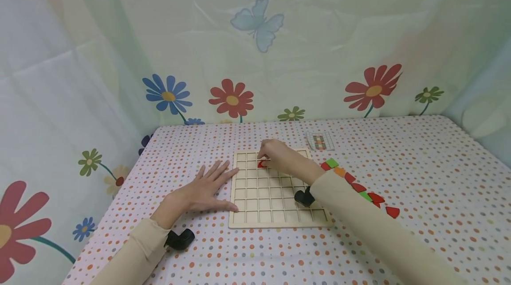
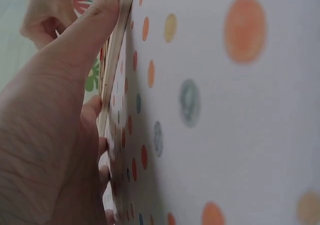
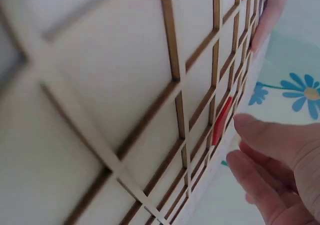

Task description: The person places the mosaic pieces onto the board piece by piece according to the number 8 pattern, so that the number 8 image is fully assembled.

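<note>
A pale wooden grid board point(image 1: 255, 218) lies on the table. My left hand point(image 1: 203, 192) rests beside it with fingers spread, the thumb and fingertips at its left edge. In the left wrist view the left thumb point(image 2: 85, 40) lies along the board's side point(image 2: 116, 50). Over the upper part of the grid, my right hand point(image 1: 279, 156) bends its fingers down around a small red piece point(image 1: 261, 164). From the right wrist, that red piece point(image 3: 221, 122) appears lying in a cell, with the right thumb point(image 3: 270, 140) close to it and apart from the other fingers.
Several red, green and orange pieces point(image 1: 359, 187) lie in a slanting row right of the board, partly behind the right sleeve point(image 1: 359, 209). A small patterned card point(image 1: 320, 141) lies behind the board. A dotted cloth point(image 1: 247, 258) covers the table; a flowered curtain point(image 1: 311, 54) hangs behind.
</note>
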{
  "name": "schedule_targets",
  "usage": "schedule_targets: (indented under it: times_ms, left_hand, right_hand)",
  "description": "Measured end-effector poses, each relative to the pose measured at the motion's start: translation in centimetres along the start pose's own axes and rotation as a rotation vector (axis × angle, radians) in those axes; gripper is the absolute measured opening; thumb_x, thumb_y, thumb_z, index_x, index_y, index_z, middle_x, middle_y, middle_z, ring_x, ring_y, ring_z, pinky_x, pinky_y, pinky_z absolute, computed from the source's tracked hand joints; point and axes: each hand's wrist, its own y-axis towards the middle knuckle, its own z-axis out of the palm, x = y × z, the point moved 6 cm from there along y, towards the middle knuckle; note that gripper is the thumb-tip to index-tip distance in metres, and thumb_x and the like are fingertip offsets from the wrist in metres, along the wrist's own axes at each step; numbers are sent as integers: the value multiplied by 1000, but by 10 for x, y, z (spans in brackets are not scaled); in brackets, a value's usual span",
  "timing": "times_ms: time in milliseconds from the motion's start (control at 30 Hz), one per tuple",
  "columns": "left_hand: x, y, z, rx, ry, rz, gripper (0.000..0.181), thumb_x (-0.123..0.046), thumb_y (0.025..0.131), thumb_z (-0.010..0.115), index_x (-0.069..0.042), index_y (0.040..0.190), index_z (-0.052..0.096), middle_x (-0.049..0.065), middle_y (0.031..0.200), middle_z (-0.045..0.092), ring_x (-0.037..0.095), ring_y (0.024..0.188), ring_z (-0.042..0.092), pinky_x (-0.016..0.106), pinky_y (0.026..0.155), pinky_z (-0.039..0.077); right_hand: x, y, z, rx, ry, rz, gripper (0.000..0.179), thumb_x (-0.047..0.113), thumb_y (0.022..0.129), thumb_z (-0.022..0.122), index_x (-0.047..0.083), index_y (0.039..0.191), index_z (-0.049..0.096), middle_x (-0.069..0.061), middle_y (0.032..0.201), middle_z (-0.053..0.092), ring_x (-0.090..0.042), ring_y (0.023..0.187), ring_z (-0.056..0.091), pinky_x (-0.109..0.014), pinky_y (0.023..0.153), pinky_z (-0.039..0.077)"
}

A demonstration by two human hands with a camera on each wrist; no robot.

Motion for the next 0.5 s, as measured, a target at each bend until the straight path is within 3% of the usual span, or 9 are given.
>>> schedule_targets:
  times_ms: [167, 300, 500]
  left_hand:
    - [-1, 0, 0, 2, 6, -8, 102, -75, 90, 63, -29, 170, 18, 10, 176, 5, 35, 161, -1, 66, 125, -1]
    - [-1, 0, 0, 11, 11, -11, 103, -75, 90, 63, -28, 170, 17, 10, 176, 5, 36, 161, -2, 66, 125, -1]
    - [-1, 1, 0, 11, 13, -12, 104, -74, 90, 64, -26, 170, 18, 12, 176, 5, 36, 161, -1, 67, 124, -1]
  right_hand:
    - [9, -30, -13, -49, 24, -63, 15, 4, 88, 84, 0, 102, 81, -10, 98, 67, -25, 87, 68, -31, 77, 59]
    - [11, -62, -22, -8, 107, -71, 20, 9, 88, 85, 0, 105, 80, -9, 99, 67, -23, 88, 68, -36, 80, 61]
    - [13, -112, -32, 53, 76, -38, 17, 14, 87, 87, 9, 103, 82, 3, 94, 65, -14, 85, 64, -32, 75, 58]
